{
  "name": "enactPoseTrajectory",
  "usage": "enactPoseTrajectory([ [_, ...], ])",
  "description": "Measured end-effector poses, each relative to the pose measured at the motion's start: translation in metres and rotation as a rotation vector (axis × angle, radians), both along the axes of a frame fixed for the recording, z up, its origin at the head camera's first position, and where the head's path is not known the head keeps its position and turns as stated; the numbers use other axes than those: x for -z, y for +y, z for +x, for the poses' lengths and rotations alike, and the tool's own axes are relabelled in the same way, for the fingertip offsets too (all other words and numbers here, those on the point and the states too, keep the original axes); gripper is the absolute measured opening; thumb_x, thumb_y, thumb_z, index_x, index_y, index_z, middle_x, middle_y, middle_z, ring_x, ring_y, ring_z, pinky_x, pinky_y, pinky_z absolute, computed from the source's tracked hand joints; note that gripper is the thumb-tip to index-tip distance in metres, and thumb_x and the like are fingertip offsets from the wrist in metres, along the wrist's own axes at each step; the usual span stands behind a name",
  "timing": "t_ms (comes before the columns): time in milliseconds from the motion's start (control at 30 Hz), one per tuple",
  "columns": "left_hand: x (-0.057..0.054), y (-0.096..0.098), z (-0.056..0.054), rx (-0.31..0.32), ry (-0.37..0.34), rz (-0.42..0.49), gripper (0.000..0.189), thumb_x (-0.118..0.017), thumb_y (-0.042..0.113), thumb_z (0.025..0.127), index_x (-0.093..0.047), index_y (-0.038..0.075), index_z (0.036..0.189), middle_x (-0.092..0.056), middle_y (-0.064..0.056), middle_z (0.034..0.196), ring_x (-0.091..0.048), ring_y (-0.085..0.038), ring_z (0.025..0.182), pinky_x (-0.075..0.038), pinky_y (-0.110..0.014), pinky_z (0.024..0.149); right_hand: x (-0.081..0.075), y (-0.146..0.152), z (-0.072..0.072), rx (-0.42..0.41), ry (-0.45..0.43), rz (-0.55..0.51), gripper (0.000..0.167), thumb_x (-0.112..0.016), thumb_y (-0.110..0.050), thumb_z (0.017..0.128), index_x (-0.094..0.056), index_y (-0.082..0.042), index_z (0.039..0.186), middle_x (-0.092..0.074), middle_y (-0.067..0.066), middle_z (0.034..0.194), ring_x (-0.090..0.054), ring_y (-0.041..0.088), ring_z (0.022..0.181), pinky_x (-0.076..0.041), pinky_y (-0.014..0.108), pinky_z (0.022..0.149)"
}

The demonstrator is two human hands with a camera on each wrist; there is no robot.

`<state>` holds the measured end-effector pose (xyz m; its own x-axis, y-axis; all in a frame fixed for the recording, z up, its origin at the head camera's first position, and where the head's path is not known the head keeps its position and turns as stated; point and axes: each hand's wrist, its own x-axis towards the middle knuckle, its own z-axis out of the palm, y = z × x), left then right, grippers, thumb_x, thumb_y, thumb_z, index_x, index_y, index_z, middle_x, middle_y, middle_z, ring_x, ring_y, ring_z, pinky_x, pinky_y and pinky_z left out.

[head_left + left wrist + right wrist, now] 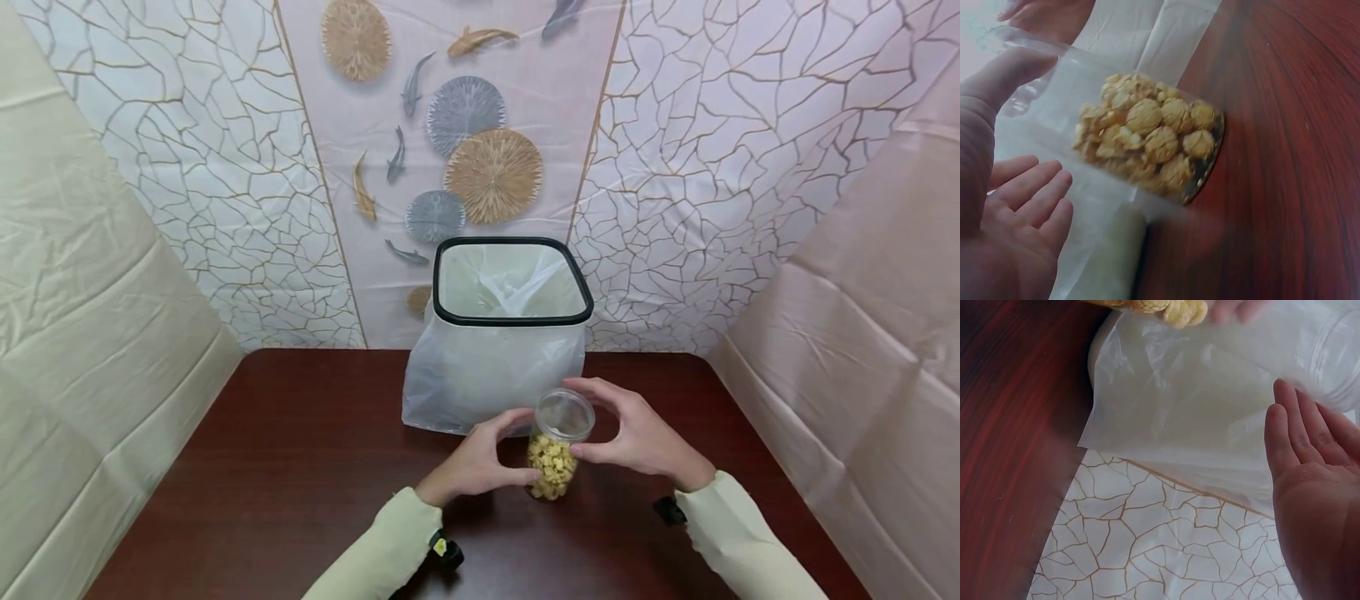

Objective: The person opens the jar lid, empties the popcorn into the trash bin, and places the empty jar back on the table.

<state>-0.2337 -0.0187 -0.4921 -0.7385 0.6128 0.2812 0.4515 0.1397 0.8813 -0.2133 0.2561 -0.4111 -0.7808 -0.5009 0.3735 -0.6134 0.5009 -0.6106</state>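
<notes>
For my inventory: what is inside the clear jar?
The clear jar holds yellowish, popcorn-like pieces in its lower part; none show above. Deeper pieces are covered by outer ones.

Your left hand [480, 462] and right hand [641, 433] hold a clear jar [558, 429] from either side (yellow popcorn [552, 467] in its lower part). Beyond it, a bag-lined, black-rimmed bin [495, 362] stands at the desk's [285, 467] far side.
</notes>
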Motion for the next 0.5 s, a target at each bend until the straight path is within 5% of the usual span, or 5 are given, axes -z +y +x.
enactPoseTrajectory([
  [300,0.009,0.034,-0.002,0.017,-0.017,0.138,0.084,-0.091,0.015,0.081,-0.048,0.005,0.153,-0.061,-0.015,0.150,-0.059,-0.027,0.140,-0.046,-0.035,0.119,-0.002,-0.008,-0.002,-0.016,0.052,0.020,0.080,-0.095,-0.029,0.078,-0.059,-0.012,0.147,-0.067,0.000,0.140,-0.066,0.012,0.120,-0.051,0.017,0.101],
  [500,0.014,0.047,0.001,-0.034,-0.006,0.174,0.076,-0.092,0.020,0.081,-0.056,0.008,0.147,-0.070,-0.018,0.135,-0.069,-0.006,0.110,-0.056,-0.024,0.096,-0.003,-0.009,-0.003,-0.023,0.077,0.024,0.074,-0.094,-0.028,0.080,-0.061,-0.013,0.144,-0.069,-0.002,0.137,-0.068,0.018,0.118,-0.053,0.020,0.099],
])
